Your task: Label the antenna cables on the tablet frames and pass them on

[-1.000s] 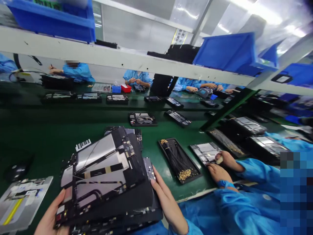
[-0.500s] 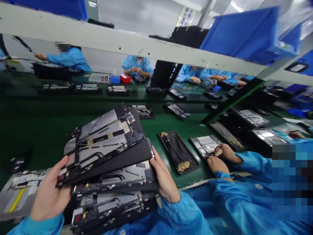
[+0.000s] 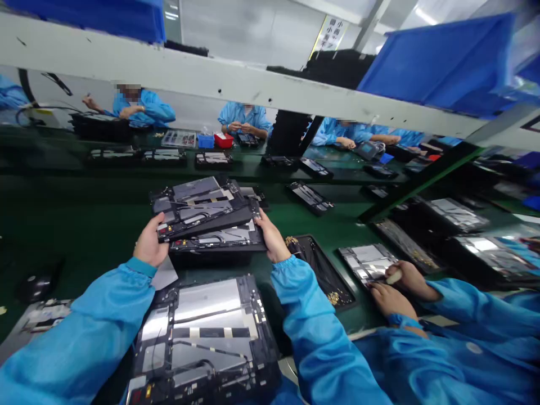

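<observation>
Both my hands hold a small stack of black tablet frames (image 3: 208,216) out over the green belt, away from my body. My left hand (image 3: 150,243) grips the stack's left edge, fingers curled under it. My right hand (image 3: 270,236) clasps its right edge. The frames show silver shielding, thin cables and small circuit boards, and the top ones are fanned slightly apart. A second stack of the same frames (image 3: 202,332) lies close in front of me, below my arms.
A black tray of gold-tipped cables (image 3: 324,270) lies right of my right arm. A co-worker's hands (image 3: 394,287) work on a silver frame (image 3: 367,260) beside it. More frames ride the green conveyor (image 3: 84,225). People in blue sit across. A white shelf beam (image 3: 236,84) carries blue bins.
I have split the pile: the upper frames moved forward over the belt in both hands, while the lower frames stay near me. My arms are now stretched out.
</observation>
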Tool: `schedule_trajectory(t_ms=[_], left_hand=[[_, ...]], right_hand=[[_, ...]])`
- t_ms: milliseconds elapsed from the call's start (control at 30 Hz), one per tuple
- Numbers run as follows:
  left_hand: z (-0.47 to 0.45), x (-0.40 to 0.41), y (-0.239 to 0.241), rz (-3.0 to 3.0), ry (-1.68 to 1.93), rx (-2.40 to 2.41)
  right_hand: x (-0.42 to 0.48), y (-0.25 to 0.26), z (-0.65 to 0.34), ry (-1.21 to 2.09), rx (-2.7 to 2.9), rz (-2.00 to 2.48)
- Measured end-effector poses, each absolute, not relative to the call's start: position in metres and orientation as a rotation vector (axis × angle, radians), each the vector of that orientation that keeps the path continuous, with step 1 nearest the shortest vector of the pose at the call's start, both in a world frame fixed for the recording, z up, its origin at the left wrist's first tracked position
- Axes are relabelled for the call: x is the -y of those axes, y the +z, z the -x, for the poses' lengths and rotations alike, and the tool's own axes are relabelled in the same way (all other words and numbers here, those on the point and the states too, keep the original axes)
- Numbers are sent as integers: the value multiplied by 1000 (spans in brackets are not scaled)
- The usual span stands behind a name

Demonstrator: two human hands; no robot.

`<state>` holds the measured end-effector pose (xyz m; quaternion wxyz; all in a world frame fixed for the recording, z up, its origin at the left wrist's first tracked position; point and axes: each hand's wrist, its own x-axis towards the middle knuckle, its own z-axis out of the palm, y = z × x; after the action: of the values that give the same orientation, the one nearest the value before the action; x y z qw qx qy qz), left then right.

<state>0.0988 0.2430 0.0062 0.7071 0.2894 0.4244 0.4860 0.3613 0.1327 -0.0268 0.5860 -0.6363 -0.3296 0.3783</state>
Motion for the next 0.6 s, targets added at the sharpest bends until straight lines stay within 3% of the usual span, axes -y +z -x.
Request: schedule_trajectory(t_ms=[267, 433, 600], left_hand=[[-103, -261, -31, -628, 1074, -954], [-87, -244, 13, -722, 1085, -921], [-38, -153, 48, -870, 1035, -1033]], right_hand=[[-155, -68, -365, 735, 852, 1682], [-148, -13, -369, 642, 1014, 1592], [-62, 38, -346, 709, 1159, 1410]])
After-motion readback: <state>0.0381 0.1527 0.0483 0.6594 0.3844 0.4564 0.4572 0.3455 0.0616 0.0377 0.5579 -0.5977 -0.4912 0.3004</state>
